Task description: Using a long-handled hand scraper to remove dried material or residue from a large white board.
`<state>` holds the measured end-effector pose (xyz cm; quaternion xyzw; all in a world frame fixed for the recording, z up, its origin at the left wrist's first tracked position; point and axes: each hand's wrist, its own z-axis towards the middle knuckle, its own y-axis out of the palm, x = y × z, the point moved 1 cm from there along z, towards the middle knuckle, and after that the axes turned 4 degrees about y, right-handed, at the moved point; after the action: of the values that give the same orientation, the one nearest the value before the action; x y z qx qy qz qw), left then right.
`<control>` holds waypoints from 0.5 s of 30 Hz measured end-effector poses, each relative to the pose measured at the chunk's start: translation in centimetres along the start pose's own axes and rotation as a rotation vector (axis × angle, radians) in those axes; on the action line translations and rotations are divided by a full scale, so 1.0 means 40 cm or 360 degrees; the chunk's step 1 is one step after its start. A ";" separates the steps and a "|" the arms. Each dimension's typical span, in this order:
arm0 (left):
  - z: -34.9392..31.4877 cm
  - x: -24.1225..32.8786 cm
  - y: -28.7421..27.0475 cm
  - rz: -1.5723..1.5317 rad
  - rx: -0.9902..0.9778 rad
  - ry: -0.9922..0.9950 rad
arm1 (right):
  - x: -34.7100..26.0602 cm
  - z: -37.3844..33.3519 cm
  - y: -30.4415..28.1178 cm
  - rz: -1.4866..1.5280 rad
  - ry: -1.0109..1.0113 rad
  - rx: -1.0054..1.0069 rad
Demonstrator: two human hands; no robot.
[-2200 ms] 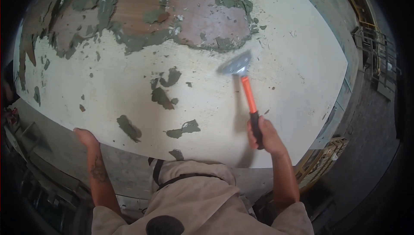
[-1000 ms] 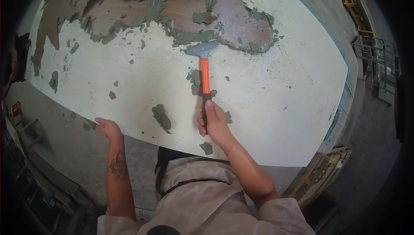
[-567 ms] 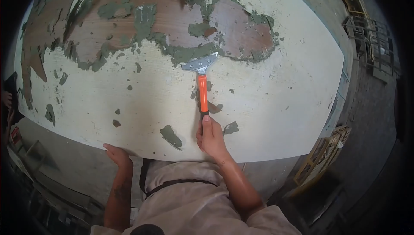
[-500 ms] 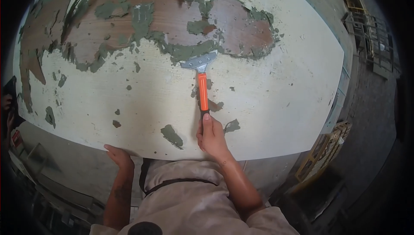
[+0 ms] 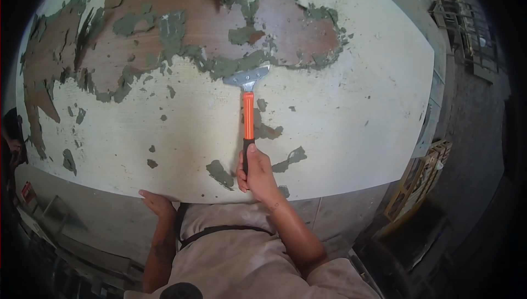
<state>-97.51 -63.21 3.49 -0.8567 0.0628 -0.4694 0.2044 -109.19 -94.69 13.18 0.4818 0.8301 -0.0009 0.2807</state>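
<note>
A scraper (image 5: 248,113) with a wide metal head, an orange shaft and a black grip is in my right hand (image 5: 258,175). Its blade touches or lies just short of the lower border of a grey-green crust (image 5: 233,65) on a large pale board (image 5: 351,129). Where the crust has come off, reddish-brown wood-grained surface (image 5: 211,21) shows. My left hand (image 5: 158,202) rests at the board's near edge, one finger stretched out; its other fingers are mostly hidden. Below the blade, loose flakes (image 5: 219,174) lie around the scraper's handle.
At the far left edge, part of another person's hand (image 5: 13,144) shows beside the board. A yellowish wooden pallet-like frame (image 5: 420,175) stands on the floor at right. Metal racks (image 5: 475,41) stand farther off at upper right.
The scraper and my right hand have shifted a little left and toward me. A long flake right of my hand shows more fully. My left hand stays at the edge.
</note>
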 end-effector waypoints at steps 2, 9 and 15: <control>0.010 -0.022 -0.019 -0.0020 0.0010 -0.0009 | -0.003 -0.008 -0.031 -0.0097 0.0023 0.0022; -0.002 0.001 0.004 -0.0016 -0.0099 -0.0049 | 0.024 0.033 0.005 -0.0252 -0.0085 0.0195; 0.031 -0.068 -0.040 -0.0236 -0.0321 -0.0195 | 0.055 0.054 0.053 -0.0185 -0.0184 0.0359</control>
<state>-98.13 -60.60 1.43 -0.9022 0.0338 -0.4214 0.0855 -107.31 -92.37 10.89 0.4606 0.8336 -0.1382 0.2716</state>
